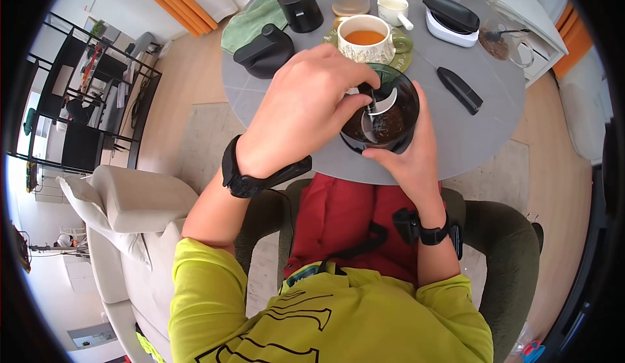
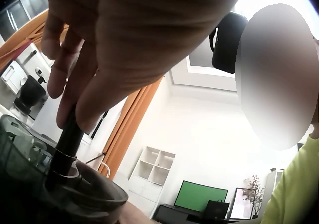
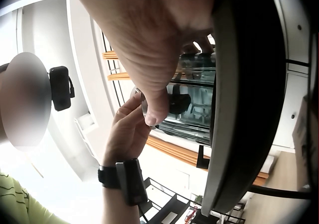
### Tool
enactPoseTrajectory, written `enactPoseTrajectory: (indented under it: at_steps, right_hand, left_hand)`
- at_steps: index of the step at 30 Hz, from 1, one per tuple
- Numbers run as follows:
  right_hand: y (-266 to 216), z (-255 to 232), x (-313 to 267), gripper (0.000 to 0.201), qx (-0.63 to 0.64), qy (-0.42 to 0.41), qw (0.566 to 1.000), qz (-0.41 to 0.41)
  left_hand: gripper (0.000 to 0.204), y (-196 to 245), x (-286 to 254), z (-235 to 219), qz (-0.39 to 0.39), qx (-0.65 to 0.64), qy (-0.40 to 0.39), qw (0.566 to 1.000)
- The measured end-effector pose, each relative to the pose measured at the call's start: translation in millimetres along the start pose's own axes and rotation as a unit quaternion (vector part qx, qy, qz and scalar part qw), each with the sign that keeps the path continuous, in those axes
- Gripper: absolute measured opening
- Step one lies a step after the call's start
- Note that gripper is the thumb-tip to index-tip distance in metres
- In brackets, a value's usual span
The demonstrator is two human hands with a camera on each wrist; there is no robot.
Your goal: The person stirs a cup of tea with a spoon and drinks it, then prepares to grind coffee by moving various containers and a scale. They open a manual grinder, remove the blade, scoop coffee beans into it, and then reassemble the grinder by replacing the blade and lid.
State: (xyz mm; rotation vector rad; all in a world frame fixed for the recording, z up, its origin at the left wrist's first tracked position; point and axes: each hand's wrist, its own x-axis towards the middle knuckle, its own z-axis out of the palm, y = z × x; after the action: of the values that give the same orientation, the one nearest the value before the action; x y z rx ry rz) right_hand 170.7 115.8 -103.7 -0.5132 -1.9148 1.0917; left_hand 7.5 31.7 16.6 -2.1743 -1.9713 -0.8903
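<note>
1. Jar (image 1: 409, 108) at the near edge of the table (image 1: 472, 132), right in front of the lap, dark grounds (image 1: 392, 129) at the bottom: here's the action!
2. Left hand (image 1: 309, 93) pinches the black stem (image 2: 66, 148) between thumb and fingers, and there's the shiny blade (image 1: 388, 105), inside the jar!
3. Right hand (image 1: 418, 158) grips the jar's right side, thumb near, other fingers round towards the back: a good brace.
4. Now the craft, as I judge it: move the stem straight along the jar's middle so the metal doesn't scrape the wall or flick grounds out. Going in or coming out? Can't tell.
5. Fingertips belong high, clear of those edges; the right hand needs just enough squeeze to stop any turning or tipping.
6. And the pose: left wrist arching in from the left, knuckles high, fingertips down; right forearm reaching up past the lap.
7. Mug (image 1: 366, 53) just beyond, so small, tidy moves look wise!
</note>
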Motion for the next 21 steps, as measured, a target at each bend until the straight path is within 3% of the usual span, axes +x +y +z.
enactPoseTrajectory:
  at_steps: [5, 18, 21]
  right_hand:
    - [0.5, -0.6, 1.0, 0.114, 0.014, -0.001, 1.000, -0.001]
    - [-0.1, -1.7, 1.1, 0.112, 0.016, -0.002, 1.000, -0.010]
    - [0.1, -1.3, 0.8, 0.112, 0.015, -0.001, 1.000, -0.010]
  left_hand:
    - [0.022, -8.5, -0.8, 7.4, 0.009, 0.005, -0.050, 0.999]
    - [0.023, -14.2, 2.6, 23.1, -0.021, -0.005, -0.075, 0.997]
    - [0.022, -19.2, 1.5, 29.0, 0.014, 0.007, -0.073, 0.997]
